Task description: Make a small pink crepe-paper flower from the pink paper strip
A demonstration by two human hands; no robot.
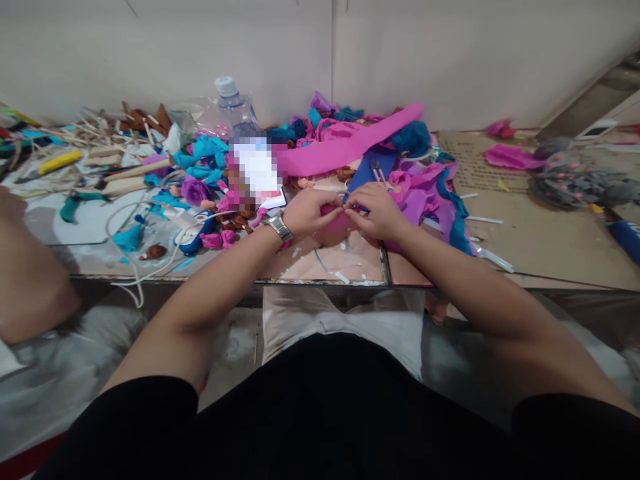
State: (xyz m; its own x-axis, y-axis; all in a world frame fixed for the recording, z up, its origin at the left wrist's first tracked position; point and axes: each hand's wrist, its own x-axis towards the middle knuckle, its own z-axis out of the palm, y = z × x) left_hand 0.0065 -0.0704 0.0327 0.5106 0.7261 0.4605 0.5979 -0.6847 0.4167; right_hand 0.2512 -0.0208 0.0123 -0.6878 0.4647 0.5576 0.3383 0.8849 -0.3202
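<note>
A piece of pink crepe paper point(336, 219) is pinched between my two hands over the table edge. My left hand point(311, 212), a metal watch on its wrist, grips the paper's left side between thumb and fingers. From the right, my right hand point(376, 210) pinches its upper edge, the fingertips of both hands almost meeting. Beyond my hands stretches a long pink crepe paper strip point(350, 145). Close behind my right hand lie a blue sheet point(369, 170) and the tips of a small tool, partly hidden. Purple and teal crepe paper point(440, 193) is heaped beside it.
A phone point(260, 175) leans near a water bottle point(237, 110). White cable point(131, 263) hangs over the front edge. Paper flowers, sticks and a yellow-handled cutter point(60, 162) crowd the left. Cardboard point(530, 243) covers the right, with a grey bundle point(567, 177). Another person's arm point(30, 267) is at left.
</note>
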